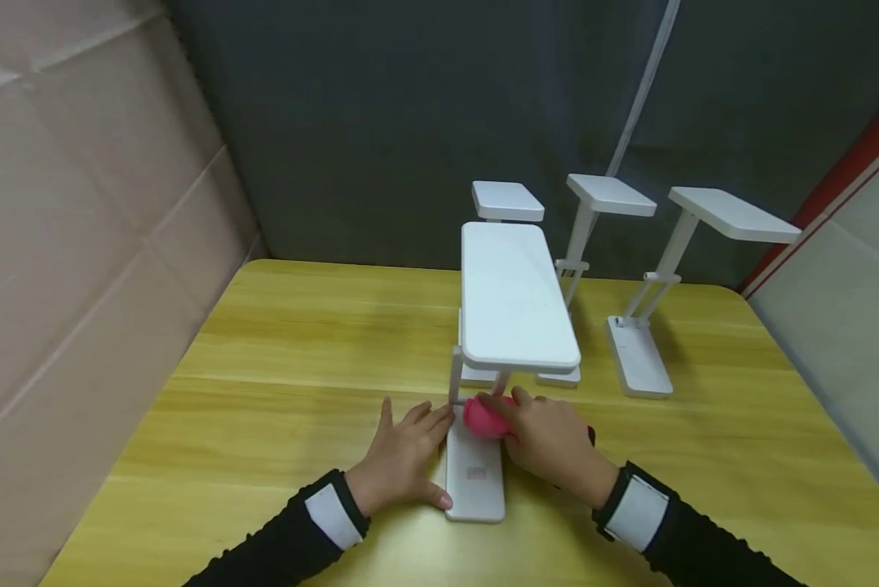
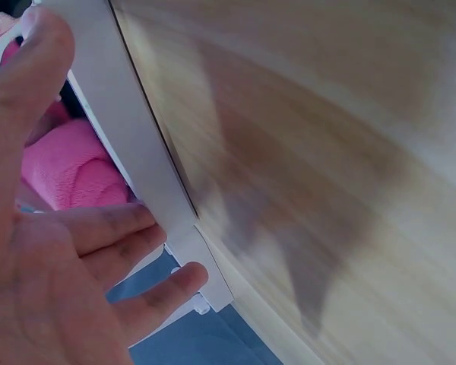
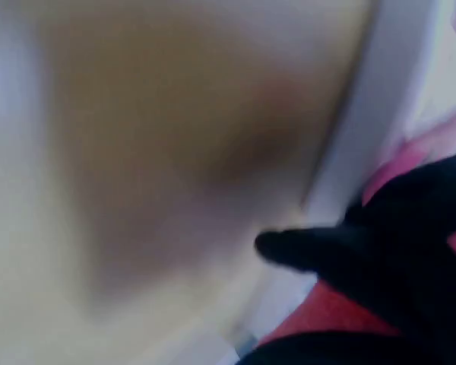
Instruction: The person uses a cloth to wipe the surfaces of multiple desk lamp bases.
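Note:
A white folding stand with a flat top plate and two thin struts stands in front of me on its long base. My left hand steadies the base from the left, thumb and fingertips against its edge; in the left wrist view the fingers are spread and fairly straight. With my right hand I hold a fuzzy pink cloth against the upper part of the base, below the top plate. The left wrist view also shows the pink cloth on the base. The right wrist view is blurred and dark.
Three similar white stands are behind: one partly hidden at the back, another right of it, and a third at the right. All stand on a yellow wooden table. A dark curtain hangs behind; pale sheets flank both sides.

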`<state>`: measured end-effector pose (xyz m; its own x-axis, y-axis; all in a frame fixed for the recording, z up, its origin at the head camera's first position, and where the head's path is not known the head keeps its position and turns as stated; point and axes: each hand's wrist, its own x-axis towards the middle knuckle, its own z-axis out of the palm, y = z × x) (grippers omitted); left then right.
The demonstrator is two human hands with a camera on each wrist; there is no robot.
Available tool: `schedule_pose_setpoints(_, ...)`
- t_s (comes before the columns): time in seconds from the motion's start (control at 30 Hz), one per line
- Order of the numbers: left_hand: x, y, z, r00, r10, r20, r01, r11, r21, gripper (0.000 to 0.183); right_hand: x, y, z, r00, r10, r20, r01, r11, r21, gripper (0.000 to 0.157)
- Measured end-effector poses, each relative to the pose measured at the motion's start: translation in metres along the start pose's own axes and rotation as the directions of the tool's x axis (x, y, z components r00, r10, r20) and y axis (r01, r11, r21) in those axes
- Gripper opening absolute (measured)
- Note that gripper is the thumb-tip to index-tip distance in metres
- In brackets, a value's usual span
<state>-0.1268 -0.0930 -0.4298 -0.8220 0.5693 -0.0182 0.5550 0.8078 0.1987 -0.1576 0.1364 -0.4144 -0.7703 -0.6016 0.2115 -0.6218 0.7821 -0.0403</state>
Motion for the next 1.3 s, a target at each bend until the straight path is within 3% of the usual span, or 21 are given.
schedule_pose_setpoints(0.17, 0.001, 0.003, -0.001, 1.0, 0.023, -0.019, -0.022, 0.998, 0.061, 0.109, -0.021, -0.009, 0.0, 0.998, 0.021, 0.059, -0.028, 0.992, 0.123, 0.049)
schedule_pose_setpoints(0.43, 0.001, -0.001, -0.007, 0.999, 0.026, -0.022, -0.025, 0.998, 0.054, 0.11, -0.059, -0.029, -0.023, 0.973, -0.091, 0.212, 0.018, 0.946, 0.323, 0.055)
schedule_pose_setpoints(0.6, 0.003, -0.003, -0.007, 0.999, 0.024, -0.032, -0.023, 0.999, 0.027, 0.11, -0.05, -0.021, -0.037, 0.936, -0.176, 0.306, 0.018, 0.891, 0.454, 0.048)
schedule_pose_setpoints(0.7, 0.005, -0.004, -0.007, 0.999, 0.017, -0.035, -0.017, 1.0, 0.017, 0.109, -0.028, -0.014, -0.043, 0.941, -0.142, 0.306, -0.028, 0.872, 0.49, 0.047)
schedule_pose_setpoints(0.77, 0.007, -0.004, -0.006, 0.999, 0.003, -0.032, -0.003, 1.0, 0.012, 0.108, -0.011, -0.01, -0.041, 0.963, -0.082, 0.257, -0.046, 0.89, 0.453, 0.047)
schedule_pose_setpoints(0.83, 0.007, -0.002, -0.005, 1.0, -0.009, -0.018, 0.009, 1.0, 0.008, 0.106, 0.004, -0.01, -0.034, 0.984, -0.03, 0.177, -0.039, 0.928, 0.37, 0.048)
schedule_pose_setpoints(0.9, 0.007, 0.0, -0.003, 1.0, -0.015, 0.001, 0.015, 1.0, 0.004, 0.105, 0.013, -0.012, -0.025, 0.993, -0.008, 0.116, -0.021, 0.969, 0.247, 0.047)
schedule_pose_setpoints(1.0, 0.007, 0.003, -0.001, 1.0, -0.007, 0.018, 0.007, 1.0, 0.006, 0.103, 0.016, -0.016, -0.013, 0.998, -0.008, 0.064, 0.002, 0.996, 0.084, 0.044)
schedule_pose_setpoints(1.17, 0.007, 0.004, -0.002, 1.0, -0.001, -0.003, 0.001, 1.0, 0.003, 0.106, 0.005, -0.026, -0.011, 0.995, -0.004, 0.1, 0.005, 1.0, -0.004, 0.045)
schedule_pose_setpoints(1.3, 0.006, 0.003, -0.003, 1.0, 0.003, -0.018, -0.003, 1.0, -0.016, 0.107, -0.013, -0.039, -0.018, 0.979, -0.064, 0.196, 0.059, 0.998, 0.028, 0.047)
